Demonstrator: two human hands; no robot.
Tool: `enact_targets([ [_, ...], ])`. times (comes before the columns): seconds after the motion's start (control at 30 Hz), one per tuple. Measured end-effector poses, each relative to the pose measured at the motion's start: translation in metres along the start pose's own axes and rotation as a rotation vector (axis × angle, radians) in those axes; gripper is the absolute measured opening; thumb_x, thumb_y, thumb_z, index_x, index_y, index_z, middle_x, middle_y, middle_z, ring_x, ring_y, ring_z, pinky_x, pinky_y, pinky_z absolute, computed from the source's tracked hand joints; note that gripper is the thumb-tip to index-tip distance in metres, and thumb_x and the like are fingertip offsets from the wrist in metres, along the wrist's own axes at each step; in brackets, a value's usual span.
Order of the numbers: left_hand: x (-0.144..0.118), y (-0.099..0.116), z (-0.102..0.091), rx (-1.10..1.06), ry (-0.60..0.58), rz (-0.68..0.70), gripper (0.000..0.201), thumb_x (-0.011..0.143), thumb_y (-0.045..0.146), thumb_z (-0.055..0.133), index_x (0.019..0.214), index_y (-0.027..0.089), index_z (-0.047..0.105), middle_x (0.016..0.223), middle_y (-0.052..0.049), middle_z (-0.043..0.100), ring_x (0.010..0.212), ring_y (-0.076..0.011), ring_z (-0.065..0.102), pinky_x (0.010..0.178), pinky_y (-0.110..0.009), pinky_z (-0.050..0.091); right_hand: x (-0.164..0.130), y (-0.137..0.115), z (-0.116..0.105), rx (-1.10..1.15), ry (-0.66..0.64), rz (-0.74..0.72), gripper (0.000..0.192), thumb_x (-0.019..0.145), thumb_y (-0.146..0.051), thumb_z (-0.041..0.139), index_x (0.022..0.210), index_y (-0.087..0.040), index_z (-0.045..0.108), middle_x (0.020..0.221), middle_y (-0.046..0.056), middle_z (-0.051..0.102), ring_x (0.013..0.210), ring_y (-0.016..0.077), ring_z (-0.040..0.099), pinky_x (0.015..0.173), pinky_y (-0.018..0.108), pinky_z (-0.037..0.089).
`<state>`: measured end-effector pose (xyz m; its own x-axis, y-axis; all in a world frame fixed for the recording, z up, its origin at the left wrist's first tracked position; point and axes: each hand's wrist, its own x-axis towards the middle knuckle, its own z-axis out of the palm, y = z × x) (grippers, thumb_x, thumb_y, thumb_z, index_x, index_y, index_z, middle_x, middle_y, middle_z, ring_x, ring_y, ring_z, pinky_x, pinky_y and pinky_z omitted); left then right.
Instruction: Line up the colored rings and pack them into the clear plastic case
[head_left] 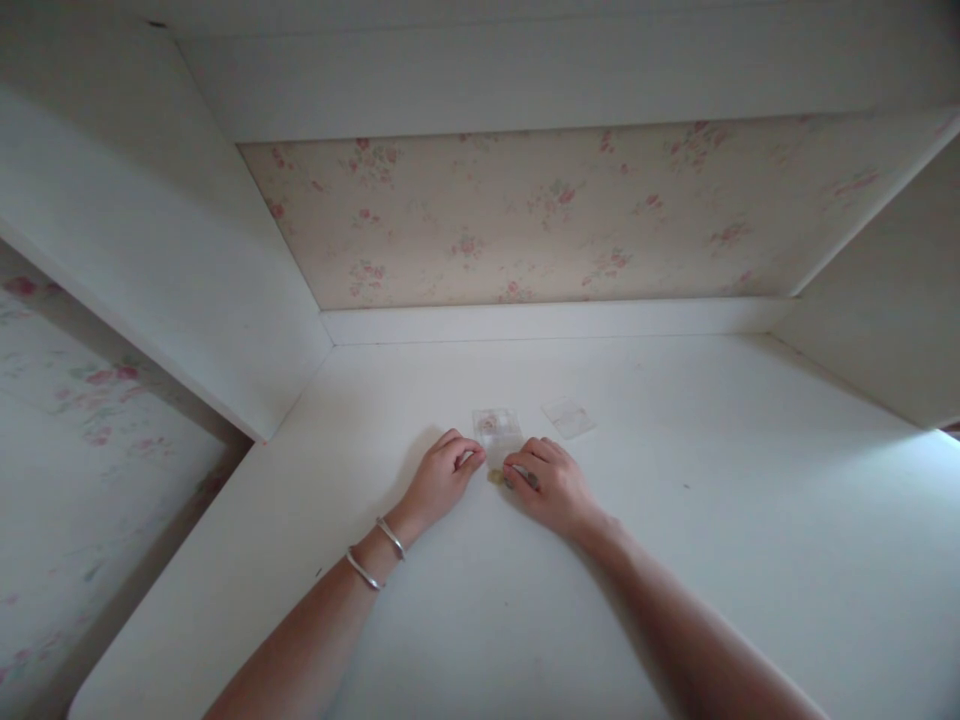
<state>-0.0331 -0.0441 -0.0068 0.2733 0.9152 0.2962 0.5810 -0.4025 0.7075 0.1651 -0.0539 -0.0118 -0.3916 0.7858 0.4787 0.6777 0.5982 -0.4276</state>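
A small clear plastic sleeve (496, 422) lies on the white tabletop between my hands, with a faint reddish round mark or item inside. My left hand (442, 475) is closed in a pinch at the sleeve's lower left corner. Across from it, my right hand (553, 485) has its fingers curled together at the sleeve's lower right. Small coin-like discs (496, 477), one of them brassy, lie by the right fingertips and partly beneath them. What the right fingers hold, if anything, is hidden. A second clear plastic sleeve (568, 417) lies flat beyond the right hand.
The white tabletop (750, 560) runs back to a low white ledge (555, 321) and a floral-papered wall (465, 220). White side panels stand at left (225, 260) and right (885, 280). An upper shelf (525, 80) overhangs the back.
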Motion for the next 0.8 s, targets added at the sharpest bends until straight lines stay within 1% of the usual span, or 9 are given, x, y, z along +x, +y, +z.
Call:
enact_targets([
  [0.17,0.008,0.000,0.003,0.001,0.113,0.005,0.023,0.089,0.032,0.047,0.087,0.017,0.064,0.082,-0.002,0.056,0.066,-0.0108,0.048,0.065,-0.023,0.042,0.001,-0.011,0.001,-0.081,-0.070,-0.095,0.018,0.086,-0.026,0.051,0.085,-0.024,0.069,0.076,0.003,0.057,0.073,0.0144,0.049,0.069,0.028,0.034],
  [0.3,0.016,-0.002,0.010,0.007,0.156,-0.016,0.022,0.088,0.032,0.049,0.087,0.017,0.065,0.081,-0.002,0.058,0.068,-0.0111,0.050,0.065,-0.023,0.042,0.002,-0.014,0.005,-0.131,-0.097,-0.111,0.018,0.085,-0.024,0.051,0.084,-0.023,0.069,0.077,0.004,0.056,0.075,0.0146,0.048,0.069,0.029,0.031],
  [0.43,0.018,-0.005,0.014,-0.009,0.145,-0.028,0.021,0.086,0.031,0.051,0.087,0.017,0.067,0.080,-0.002,0.059,0.069,-0.0116,0.053,0.066,-0.024,0.043,0.002,-0.013,0.007,-0.147,-0.121,-0.108,0.018,0.085,-0.021,0.051,0.082,-0.023,0.069,0.079,0.004,0.057,0.076,0.0150,0.048,0.069,0.029,0.031],
  [0.57,0.016,-0.005,0.012,-0.031,0.124,-0.024,0.022,0.087,0.031,0.050,0.089,0.017,0.068,0.080,-0.003,0.060,0.071,-0.0119,0.054,0.066,-0.023,0.044,0.002,-0.014,0.007,-0.150,-0.147,-0.123,0.019,0.087,-0.020,0.049,0.080,-0.021,0.066,0.080,0.004,0.057,0.076,0.0148,0.047,0.070,0.029,0.031],
  [0.8,0.014,-0.002,0.006,-0.011,0.169,-0.052,0.026,0.088,0.035,0.048,0.086,0.016,0.067,0.076,-0.002,0.059,0.067,-0.0116,0.051,0.065,-0.024,0.042,0.003,-0.017,0.004,-0.142,-0.145,-0.128,0.018,0.088,-0.021,0.047,0.082,-0.020,0.064,0.081,0.004,0.057,0.078,0.0153,0.048,0.071,0.030,0.030],
])
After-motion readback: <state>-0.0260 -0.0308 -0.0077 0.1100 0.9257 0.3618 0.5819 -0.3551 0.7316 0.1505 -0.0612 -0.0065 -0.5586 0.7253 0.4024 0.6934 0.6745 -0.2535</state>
